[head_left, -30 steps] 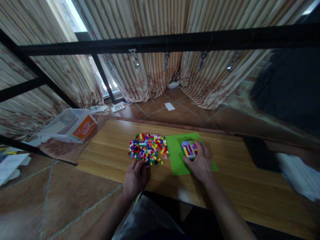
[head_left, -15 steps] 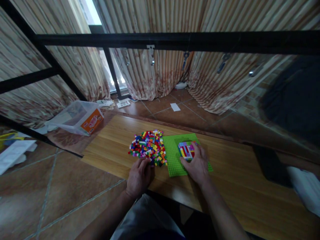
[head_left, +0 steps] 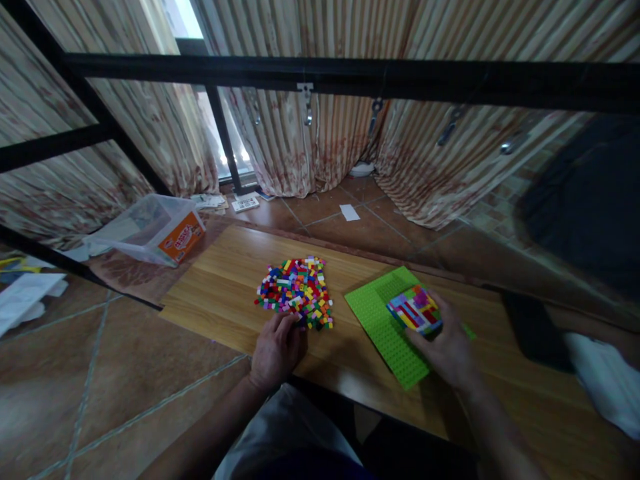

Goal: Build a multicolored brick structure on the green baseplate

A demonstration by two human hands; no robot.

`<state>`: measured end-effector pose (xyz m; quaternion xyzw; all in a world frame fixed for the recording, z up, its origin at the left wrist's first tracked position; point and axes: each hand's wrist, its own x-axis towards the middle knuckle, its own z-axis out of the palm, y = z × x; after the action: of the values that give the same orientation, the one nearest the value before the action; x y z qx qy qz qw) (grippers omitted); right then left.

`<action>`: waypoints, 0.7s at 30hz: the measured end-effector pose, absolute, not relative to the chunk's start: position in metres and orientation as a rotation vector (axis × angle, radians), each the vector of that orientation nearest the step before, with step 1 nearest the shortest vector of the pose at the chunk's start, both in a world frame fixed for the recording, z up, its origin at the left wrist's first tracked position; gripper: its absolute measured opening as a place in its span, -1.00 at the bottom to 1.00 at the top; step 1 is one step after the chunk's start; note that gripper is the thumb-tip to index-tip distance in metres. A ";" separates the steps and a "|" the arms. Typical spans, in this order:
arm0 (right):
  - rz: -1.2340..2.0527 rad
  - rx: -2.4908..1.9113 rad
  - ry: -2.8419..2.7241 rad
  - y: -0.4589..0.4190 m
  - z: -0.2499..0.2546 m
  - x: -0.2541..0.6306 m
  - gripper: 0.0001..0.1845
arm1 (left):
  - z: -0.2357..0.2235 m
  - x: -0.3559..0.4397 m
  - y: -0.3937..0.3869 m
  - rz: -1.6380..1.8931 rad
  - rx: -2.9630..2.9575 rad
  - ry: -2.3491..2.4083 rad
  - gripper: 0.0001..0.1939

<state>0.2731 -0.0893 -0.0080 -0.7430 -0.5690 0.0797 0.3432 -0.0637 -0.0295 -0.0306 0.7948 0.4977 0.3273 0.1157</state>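
Observation:
A heap of small coloured bricks lies on the wooden board. My left hand rests at the near edge of the heap, fingers curled at the bricks; what they pinch is hidden. A green baseplate lies to the right, turned at an angle, with a multicoloured block of bricks built on it. My right hand grips that block and the plate's right side.
A clear plastic box with an orange label stands off the board's far left corner. A black frame bar crosses overhead. Papers lie on the tiled floor at left. A dark flat object and white cloth sit at right.
My right hand has slid the green baseplate with its brick block to the right and rotated it away from the heap. My left hand stays at the heap's near edge.

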 end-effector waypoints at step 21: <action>0.444 -1.730 -1.689 -0.085 -0.013 0.251 -0.23 | -0.033 -0.064 -0.026 0.962 2.350 1.438 -0.80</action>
<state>0.2512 -0.0846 -0.0129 -0.6631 -0.6474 0.1700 0.3350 -0.0640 -0.0264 -0.0335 0.8003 0.4898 0.3274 0.1115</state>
